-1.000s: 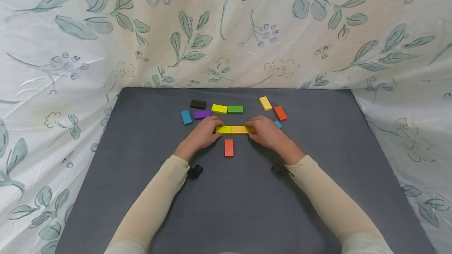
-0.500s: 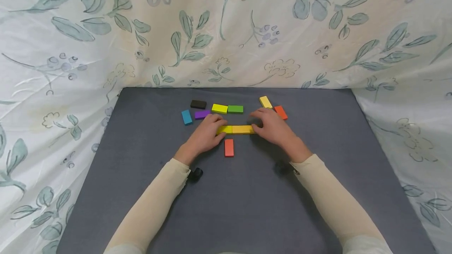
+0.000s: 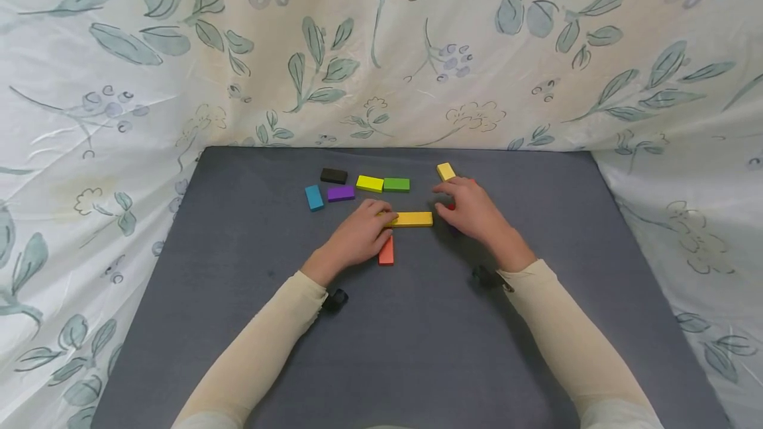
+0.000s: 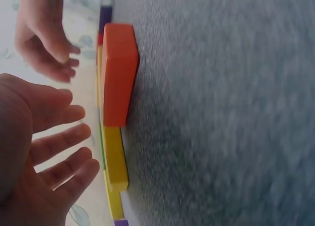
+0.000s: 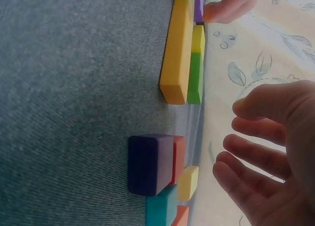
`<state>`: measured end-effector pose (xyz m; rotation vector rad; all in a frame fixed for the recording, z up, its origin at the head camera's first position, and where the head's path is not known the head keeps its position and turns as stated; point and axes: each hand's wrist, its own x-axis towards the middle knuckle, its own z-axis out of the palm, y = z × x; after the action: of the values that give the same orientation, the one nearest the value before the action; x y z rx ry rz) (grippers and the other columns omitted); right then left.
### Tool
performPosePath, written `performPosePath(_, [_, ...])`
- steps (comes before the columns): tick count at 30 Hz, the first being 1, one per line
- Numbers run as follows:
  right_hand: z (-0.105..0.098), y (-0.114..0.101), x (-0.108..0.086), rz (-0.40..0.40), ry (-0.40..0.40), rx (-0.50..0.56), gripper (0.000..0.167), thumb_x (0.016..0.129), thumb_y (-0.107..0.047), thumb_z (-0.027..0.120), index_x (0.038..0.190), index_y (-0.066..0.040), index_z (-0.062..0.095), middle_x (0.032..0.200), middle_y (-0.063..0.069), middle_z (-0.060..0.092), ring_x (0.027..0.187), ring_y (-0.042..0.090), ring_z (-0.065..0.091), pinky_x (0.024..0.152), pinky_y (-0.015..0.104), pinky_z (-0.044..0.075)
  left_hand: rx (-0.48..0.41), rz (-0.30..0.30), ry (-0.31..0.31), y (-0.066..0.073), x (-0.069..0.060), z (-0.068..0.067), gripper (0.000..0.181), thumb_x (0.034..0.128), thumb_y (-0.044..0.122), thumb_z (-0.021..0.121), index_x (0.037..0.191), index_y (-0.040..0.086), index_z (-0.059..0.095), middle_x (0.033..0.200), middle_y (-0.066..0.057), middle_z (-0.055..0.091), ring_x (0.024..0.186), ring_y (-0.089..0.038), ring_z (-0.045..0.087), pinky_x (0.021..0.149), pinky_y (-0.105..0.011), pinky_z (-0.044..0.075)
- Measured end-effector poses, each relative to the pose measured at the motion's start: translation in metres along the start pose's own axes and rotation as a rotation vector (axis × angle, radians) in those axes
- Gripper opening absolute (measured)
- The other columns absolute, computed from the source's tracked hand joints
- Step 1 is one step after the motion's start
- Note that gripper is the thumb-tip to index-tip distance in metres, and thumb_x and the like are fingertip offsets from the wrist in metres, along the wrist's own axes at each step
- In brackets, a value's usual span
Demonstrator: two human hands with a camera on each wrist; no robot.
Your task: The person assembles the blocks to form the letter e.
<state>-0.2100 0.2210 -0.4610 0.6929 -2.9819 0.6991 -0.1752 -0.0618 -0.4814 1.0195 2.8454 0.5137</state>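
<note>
Over the left part of a row of two rectangular blocks hovers my left hand (image 3: pixel 360 232), its fingers loosely spread. It hides the yellow block (image 4: pixel 115 159) in the head view; the orange-yellow block (image 3: pixel 413 219) shows to its right. An orange-red block (image 3: pixel 386 253) lies just in front of the row, partly under that hand. My right hand (image 3: pixel 477 214) hovers off the row's right end with fingers relaxed and nothing in them. Below it in the right wrist view are a dark navy block (image 5: pixel 142 164), a red block (image 5: pixel 178 157) and a teal block (image 5: pixel 162 206).
Behind the row lie a black block (image 3: pixel 334 176), a purple block (image 3: pixel 341 194), a blue block (image 3: pixel 314 198), a bright yellow block (image 3: pixel 370 183) and a green block (image 3: pixel 397 185). A pale yellow block (image 3: pixel 445 171) is at the back right. Floral cloth (image 3: pixel 381 111) hangs behind the grey table (image 3: pixel 381 349).
My right hand has let go of the orange-yellow block and moved right, away from the row. My left hand has released the yellow block and shifted slightly right and nearer.
</note>
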Motion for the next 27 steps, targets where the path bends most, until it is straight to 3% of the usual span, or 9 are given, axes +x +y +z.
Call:
performPosePath(12, [0.024,-0.033,-0.010,-0.038,-0.055,-0.031,0.039,0.101,-0.018,0.077,0.136,-0.001,0.074,0.133,0.016,0.068,0.124,0.034,0.062,0.108,0.053,0.052,0.027,0.011,-0.011,0.001,-0.017,-0.003,0.042,0.1099,0.023,0.067,0.148,0.006,0.066,0.149,-0.010,0.058,0.139,-0.029,0.047,0.117,-0.042,0.044])
performPosePath(22, [0.024,-0.026,-0.011,-0.036,-0.032,-0.014,0.038,0.102,-0.016,0.076,0.137,-0.001,0.073,0.134,0.017,0.068,0.126,0.037,0.061,0.108,0.055,0.050,0.107,0.051,-0.093,0.013,-0.012,0.005,0.057,0.1109,0.044,0.063,0.157,0.011,0.059,0.156,-0.012,0.051,0.141,-0.032,0.044,0.119,-0.045,0.041])
performPosePath(27, [0.015,-0.016,-0.012,0.019,-0.011,0.003,0.039,0.102,-0.015,0.076,0.137,0.000,0.073,0.135,0.019,0.067,0.127,0.038,0.061,0.107,0.057,0.051,0.166,0.049,-0.133,0.016,-0.012,0.010,0.066,0.1110,0.054,0.056,0.165,0.016,0.049,0.159,-0.012,0.044,0.143,-0.033,0.040,0.119,-0.050,0.038])
